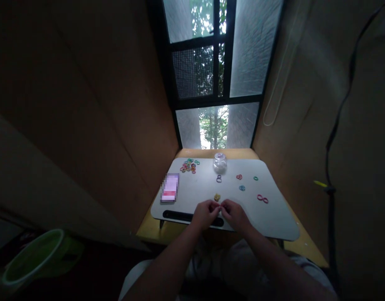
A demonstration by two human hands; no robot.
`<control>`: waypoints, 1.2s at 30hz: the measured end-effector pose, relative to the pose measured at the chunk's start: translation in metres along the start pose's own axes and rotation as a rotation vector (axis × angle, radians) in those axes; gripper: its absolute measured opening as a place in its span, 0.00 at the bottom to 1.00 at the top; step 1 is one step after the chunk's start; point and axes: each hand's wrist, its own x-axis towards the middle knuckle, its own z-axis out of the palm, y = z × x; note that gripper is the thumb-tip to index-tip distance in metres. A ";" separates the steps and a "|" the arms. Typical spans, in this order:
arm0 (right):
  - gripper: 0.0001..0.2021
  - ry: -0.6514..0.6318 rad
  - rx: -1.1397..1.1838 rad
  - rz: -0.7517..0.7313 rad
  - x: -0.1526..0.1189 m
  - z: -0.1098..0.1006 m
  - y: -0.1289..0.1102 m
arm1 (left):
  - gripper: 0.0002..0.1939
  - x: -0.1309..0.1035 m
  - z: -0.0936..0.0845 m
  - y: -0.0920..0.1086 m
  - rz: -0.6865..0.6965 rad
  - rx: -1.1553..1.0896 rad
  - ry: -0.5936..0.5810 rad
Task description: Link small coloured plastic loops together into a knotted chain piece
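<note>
I'm sitting in a narrow, dim room with brown walls on both sides, at a white desk [267,223] set on a yellowish ledge [148,230]. Nearest, on the floor side to my left, is a green basin [59,259]. On the desk's near edge runs a black slot [176,215], partly behind my left hand [206,213]. That hand and my right hand [234,214] meet just above the near edge, fingers curled in and fingertips together; whatever I may be pinching there is too small to make out, so I can't tell if I have hold of anything.

Just beyond my fingertips lies a small yellow cluster of rings [217,197]. To the right is a pink pair of rings [262,199], laid like a figure eight; to the left, a phone [170,188] with its screen lit. Farther on come a blue cluster [241,188], a purplish pair [219,179], a single green ring [254,178] and a red cluster [239,177]. A multicoloured pile of rings [188,167] sits at far left, and a clear jar [220,164] at the far middle. Behind everything, a dark-framed window [216,100] shows trees.
</note>
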 end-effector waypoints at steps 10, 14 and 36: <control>0.08 0.182 -0.177 0.099 0.048 -0.083 0.030 | 0.09 0.001 -0.003 0.004 0.018 0.052 -0.020; 0.08 0.311 -0.376 0.334 0.077 -0.135 0.068 | 0.08 0.002 -0.005 0.005 0.014 0.070 -0.031; 0.07 0.218 -0.519 0.476 0.106 -0.145 0.119 | 0.06 -0.001 -0.004 0.008 0.029 0.113 -0.020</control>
